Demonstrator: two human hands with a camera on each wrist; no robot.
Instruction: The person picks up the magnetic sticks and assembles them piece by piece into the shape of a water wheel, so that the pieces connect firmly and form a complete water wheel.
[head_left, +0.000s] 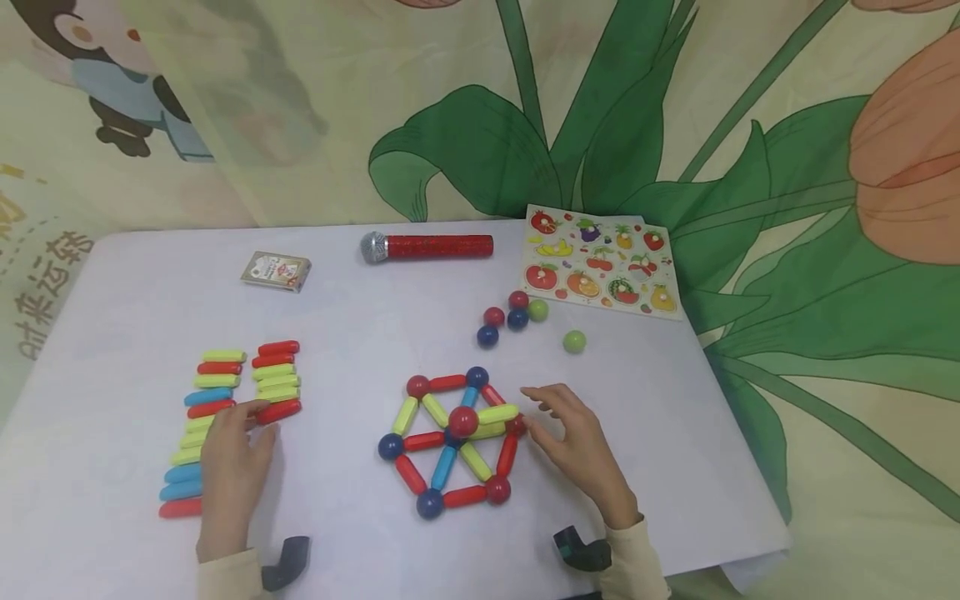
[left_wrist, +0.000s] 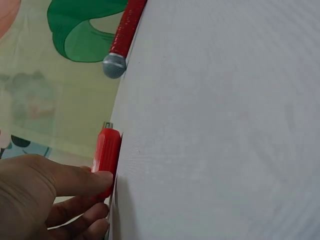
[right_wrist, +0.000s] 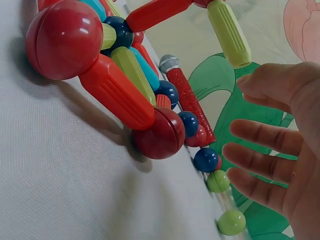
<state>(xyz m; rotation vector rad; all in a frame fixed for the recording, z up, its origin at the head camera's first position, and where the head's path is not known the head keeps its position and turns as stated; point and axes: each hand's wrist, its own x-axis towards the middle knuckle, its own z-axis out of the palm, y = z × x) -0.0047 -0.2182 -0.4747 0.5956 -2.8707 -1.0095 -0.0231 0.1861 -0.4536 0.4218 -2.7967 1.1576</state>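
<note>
Left hand (head_left: pixel 236 454) pinches red rod (left_wrist: pixel 106 150); backdrop (head_left: pixel 337 83) reads "时来运转".

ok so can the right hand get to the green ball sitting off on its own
Probably yes: the right hand looks empty with its fingers apart, nothing stands between it and the light-green ball, and the other balls lie off to one side.

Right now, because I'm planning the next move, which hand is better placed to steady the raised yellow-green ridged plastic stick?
Likely the right hand: empty, it hovers near the raised stick; the left hand, farther off, pinches a red ridged plastic stick.
</note>
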